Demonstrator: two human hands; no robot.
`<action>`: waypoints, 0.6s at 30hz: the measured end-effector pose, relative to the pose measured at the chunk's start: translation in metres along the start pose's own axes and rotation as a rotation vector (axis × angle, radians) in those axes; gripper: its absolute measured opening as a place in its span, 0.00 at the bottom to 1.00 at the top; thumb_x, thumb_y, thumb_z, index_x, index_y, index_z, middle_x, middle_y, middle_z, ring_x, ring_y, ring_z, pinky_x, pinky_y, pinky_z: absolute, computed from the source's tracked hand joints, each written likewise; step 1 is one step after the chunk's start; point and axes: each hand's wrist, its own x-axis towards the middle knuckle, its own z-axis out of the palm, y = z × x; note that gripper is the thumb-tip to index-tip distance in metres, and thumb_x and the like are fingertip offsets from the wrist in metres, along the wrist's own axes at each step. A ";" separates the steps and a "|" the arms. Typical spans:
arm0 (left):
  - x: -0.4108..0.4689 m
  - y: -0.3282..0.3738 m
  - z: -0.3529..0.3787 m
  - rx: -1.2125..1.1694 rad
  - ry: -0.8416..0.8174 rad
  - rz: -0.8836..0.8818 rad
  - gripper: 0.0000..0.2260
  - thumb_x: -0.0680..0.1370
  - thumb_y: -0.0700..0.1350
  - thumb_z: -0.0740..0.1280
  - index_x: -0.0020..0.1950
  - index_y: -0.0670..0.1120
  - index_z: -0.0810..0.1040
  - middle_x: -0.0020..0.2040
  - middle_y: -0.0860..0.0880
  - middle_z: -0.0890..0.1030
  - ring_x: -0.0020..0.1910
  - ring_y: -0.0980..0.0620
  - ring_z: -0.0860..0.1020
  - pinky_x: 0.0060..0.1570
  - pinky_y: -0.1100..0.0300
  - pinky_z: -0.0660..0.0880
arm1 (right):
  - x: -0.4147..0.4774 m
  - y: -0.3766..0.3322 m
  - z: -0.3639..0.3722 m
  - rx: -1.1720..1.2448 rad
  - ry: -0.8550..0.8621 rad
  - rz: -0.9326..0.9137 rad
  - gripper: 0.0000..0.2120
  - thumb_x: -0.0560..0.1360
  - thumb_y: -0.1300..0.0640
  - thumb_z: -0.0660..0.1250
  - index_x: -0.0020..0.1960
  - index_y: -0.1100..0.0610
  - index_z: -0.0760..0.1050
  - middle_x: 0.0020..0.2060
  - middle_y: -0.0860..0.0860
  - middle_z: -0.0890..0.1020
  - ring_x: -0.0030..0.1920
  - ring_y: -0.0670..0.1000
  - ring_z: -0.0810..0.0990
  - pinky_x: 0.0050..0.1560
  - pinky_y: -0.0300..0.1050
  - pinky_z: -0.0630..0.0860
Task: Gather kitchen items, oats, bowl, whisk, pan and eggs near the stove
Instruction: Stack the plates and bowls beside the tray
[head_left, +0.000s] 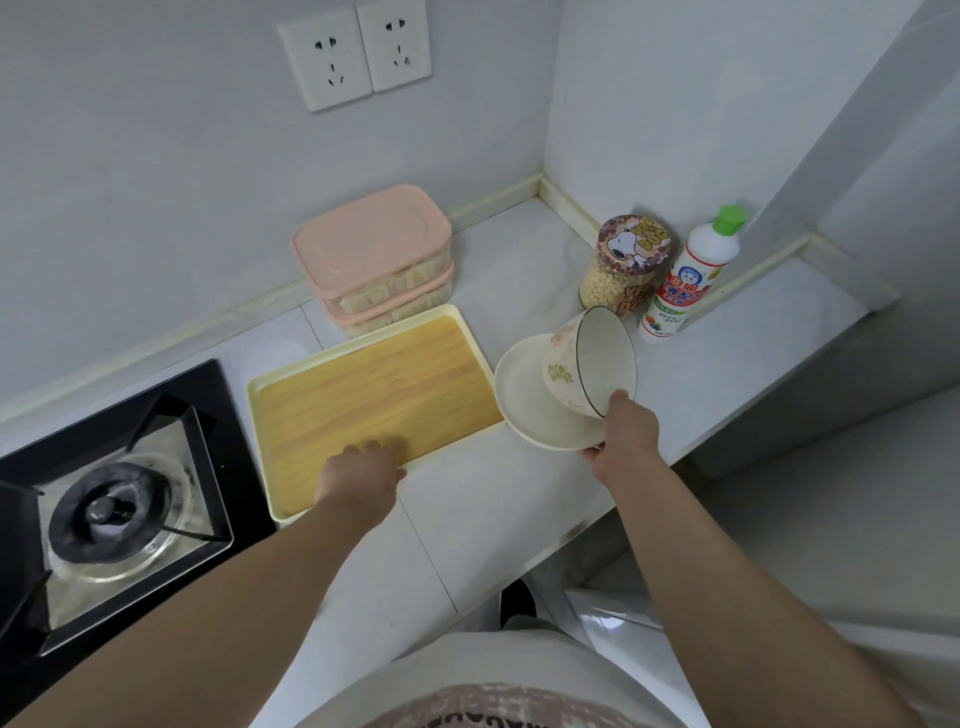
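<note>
White counter (467, 519) beside the stove (114, 499): left hand (363, 475) lies open on the tray (374, 395), steadying it. Right hand (626, 431) grips a tilted bowl (592, 364) and plate (530, 405), apparently to set down. Oats jar (623, 270) stands behind.

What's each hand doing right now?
Left hand: holding nothing, resting on the tray edge.
Right hand: closed on a floral bowl and a white plate.

Two stacked pink boxes (375, 260) behind a tray (332, 358); detergent bottle (691, 275) right.
</note>
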 end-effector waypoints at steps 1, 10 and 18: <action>0.000 0.000 0.000 -0.002 0.000 -0.009 0.17 0.85 0.54 0.52 0.71 0.50 0.68 0.59 0.48 0.76 0.57 0.47 0.75 0.43 0.56 0.68 | 0.001 0.000 0.000 -0.003 -0.001 0.002 0.08 0.82 0.51 0.60 0.57 0.54 0.70 0.55 0.55 0.76 0.57 0.59 0.76 0.58 0.59 0.79; 0.004 0.031 -0.038 -0.126 0.069 -0.006 0.21 0.80 0.58 0.62 0.69 0.48 0.66 0.62 0.48 0.73 0.59 0.46 0.74 0.46 0.53 0.73 | 0.013 -0.002 -0.009 -0.022 0.038 -0.014 0.11 0.82 0.51 0.59 0.60 0.55 0.72 0.57 0.55 0.76 0.54 0.56 0.75 0.60 0.58 0.78; 0.047 0.106 -0.081 -1.083 -0.022 0.023 0.17 0.79 0.45 0.66 0.69 0.48 0.76 0.56 0.52 0.80 0.50 0.50 0.81 0.41 0.63 0.76 | 0.025 -0.001 -0.005 -0.139 0.079 -0.095 0.22 0.83 0.52 0.54 0.69 0.66 0.70 0.66 0.65 0.75 0.66 0.66 0.74 0.64 0.62 0.73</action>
